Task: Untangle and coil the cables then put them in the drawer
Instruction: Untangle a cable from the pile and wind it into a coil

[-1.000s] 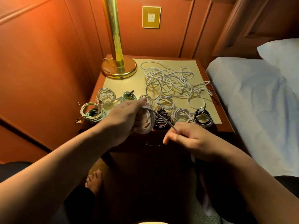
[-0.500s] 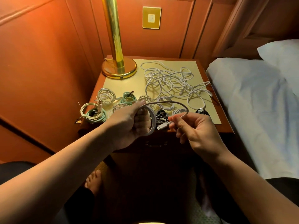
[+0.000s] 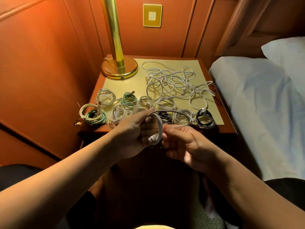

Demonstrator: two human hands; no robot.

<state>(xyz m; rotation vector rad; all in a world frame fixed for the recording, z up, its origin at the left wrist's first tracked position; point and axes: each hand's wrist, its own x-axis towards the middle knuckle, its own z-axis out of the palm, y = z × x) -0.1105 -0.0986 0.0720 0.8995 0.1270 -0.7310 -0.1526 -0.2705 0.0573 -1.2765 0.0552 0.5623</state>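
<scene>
White cable coil: held in front of the desk edge. Left hand grips it, fingers curled through the loop, thumb on top. Right hand, just beside the coil, pinches the cable's free end, fingers bent and blurred.

Tangled white cables: loose heap on the yellow mat, far right.

Finished coils, near edge of mat: white, mint green, black, others between.

Brass lamp base: far left corner. Bed: right of desk.
</scene>
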